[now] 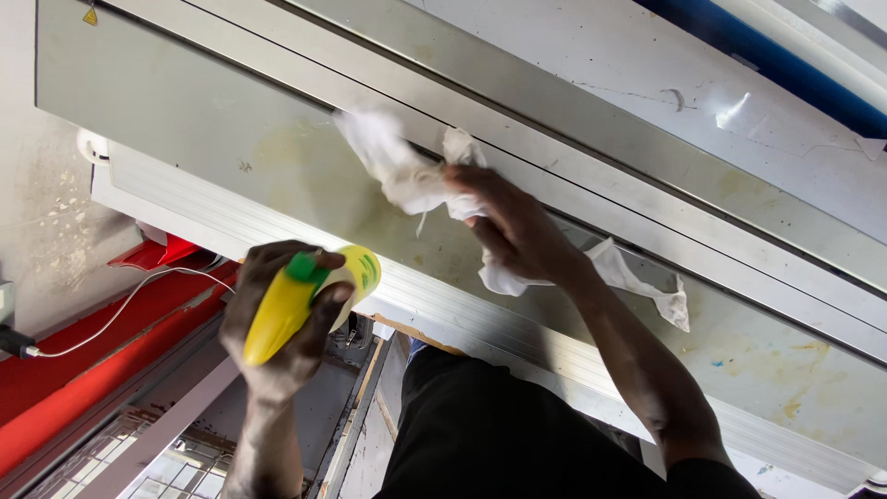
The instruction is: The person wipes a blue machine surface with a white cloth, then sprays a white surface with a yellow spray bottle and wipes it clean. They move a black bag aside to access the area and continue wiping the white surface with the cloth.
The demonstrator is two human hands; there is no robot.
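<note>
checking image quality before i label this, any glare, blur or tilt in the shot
Head view: a bright glare patch on the pale metal panel at upper right; the crumpled white cloth is slightly washed out; the yellow spray bottle with green nozzle is sharp; the whole frame is strongly tilted, panel edges running diagonally.

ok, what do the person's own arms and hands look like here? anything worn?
Both hands are bare: no gloves, rings or watch visible on the left hand or the right hand. Both forearms are uncovered as far as shown. At the bottom edge of the view, a black garment covers the body, and a dark sleeve edge appears near the right upper arm.
</note>
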